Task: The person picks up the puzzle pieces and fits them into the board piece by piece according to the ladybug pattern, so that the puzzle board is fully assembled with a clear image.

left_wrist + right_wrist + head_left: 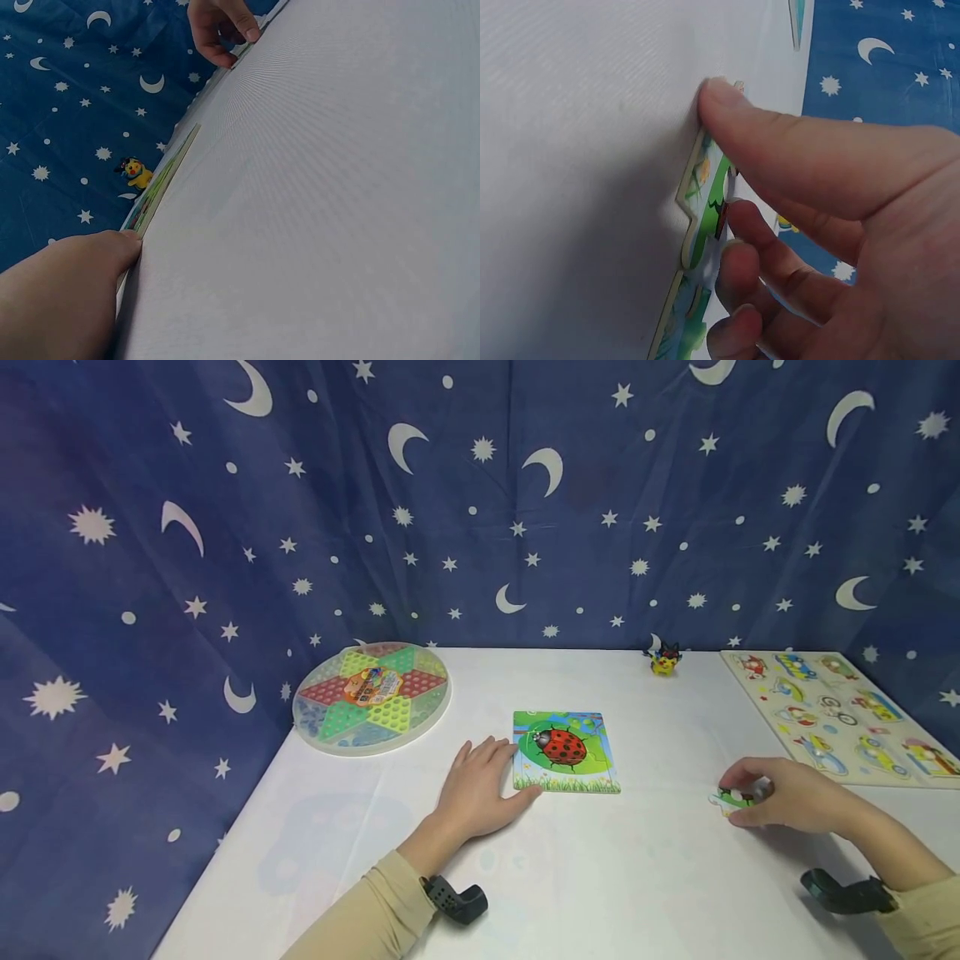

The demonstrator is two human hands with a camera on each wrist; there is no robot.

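A square ladybug jigsaw puzzle [592, 768] lies flat on the white table, its red spotted beetle on a green oval. My left hand [480, 789] rests at its left side, fingers extended along that edge and thumb at the lower-left corner. Off to the right, my right hand [787, 797] pinches a jigsaw piece [723, 802] between thumb and fingers, low over the table. Seen from the right wrist, the held piece [701, 187] has green and pale printing. Below it shows a second piece [676, 311] with blue and green, close under the curled fingers.
A round Chinese checkers board [345, 739] under a clear cover lies at the back left. At the back edge stands a small yellow figure [663, 660]. A wooden picture puzzle board [817, 714] fills the right rear. Behind everything hangs a blue star-and-moon curtain [465, 527].
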